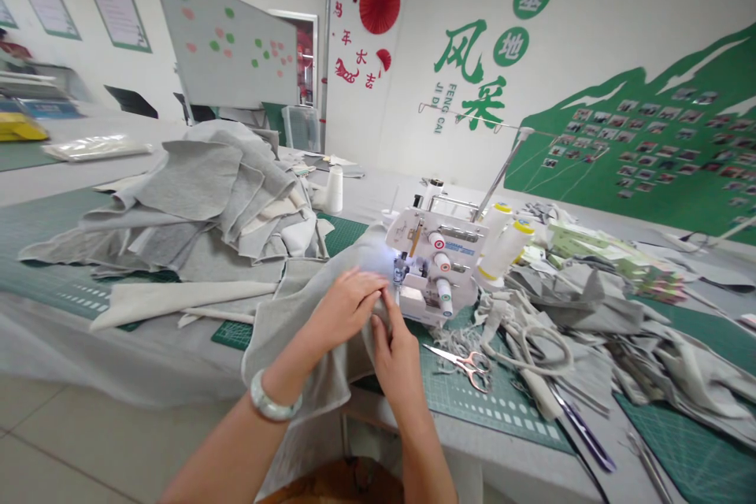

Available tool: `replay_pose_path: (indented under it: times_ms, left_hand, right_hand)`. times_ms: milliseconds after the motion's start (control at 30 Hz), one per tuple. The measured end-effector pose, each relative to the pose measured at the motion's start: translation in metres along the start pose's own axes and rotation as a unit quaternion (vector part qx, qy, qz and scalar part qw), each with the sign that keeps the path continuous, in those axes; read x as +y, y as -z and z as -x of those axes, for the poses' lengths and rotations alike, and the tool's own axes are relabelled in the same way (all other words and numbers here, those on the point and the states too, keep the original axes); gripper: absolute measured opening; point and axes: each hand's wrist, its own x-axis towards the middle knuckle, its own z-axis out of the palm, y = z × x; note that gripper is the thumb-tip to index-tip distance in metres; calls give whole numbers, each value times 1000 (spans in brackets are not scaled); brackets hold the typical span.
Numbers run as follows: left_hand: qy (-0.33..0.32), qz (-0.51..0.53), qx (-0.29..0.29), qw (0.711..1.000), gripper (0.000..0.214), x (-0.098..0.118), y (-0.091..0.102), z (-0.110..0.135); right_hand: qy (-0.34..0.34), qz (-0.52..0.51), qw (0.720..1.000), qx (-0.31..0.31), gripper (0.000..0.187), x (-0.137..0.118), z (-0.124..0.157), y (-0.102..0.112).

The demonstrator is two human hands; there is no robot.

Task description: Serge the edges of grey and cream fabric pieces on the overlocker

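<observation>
A piece of grey fabric runs from the table's front edge up to a white overlock sewing machine, whose lamp lights the needle area. My left hand, with a pale bangle on its wrist, presses on the fabric just left of the presser foot, its fingers close together and bent over the cloth. Beside it, my right hand pinches the fabric's edge in front of the machine. The fingertips of both hands nearly meet there. Part of the cloth under the hands is hidden.
A heap of grey fabric pieces lies at the left, near a white thread cone. Small scissors rest on the green cutting mat right of my hands. Further right are fabric scraps, larger scissors and tweezers.
</observation>
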Motion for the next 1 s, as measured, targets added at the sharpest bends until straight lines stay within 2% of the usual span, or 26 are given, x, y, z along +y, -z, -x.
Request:
replay_pose_path:
  times_ms: [500, 767, 867, 1000]
  left_hand:
    - [29, 94, -37, 994, 30, -27, 0, -15]
    - [29, 96, -47, 994, 30, -36, -2, -22]
    - [23, 67, -57, 996, 30, -31, 3, -23]
    - [16, -58, -15, 998, 28, -4, 12, -13]
  right_hand:
    - [10, 5, 1000, -2, 48, -1, 0, -3]
    - [12, 3, 1000, -7, 47, 0, -2, -1]
    - [14, 4, 1000, -1, 46, 0, -1, 0]
    - [12, 4, 1000, -1, 47, 1, -2, 0]
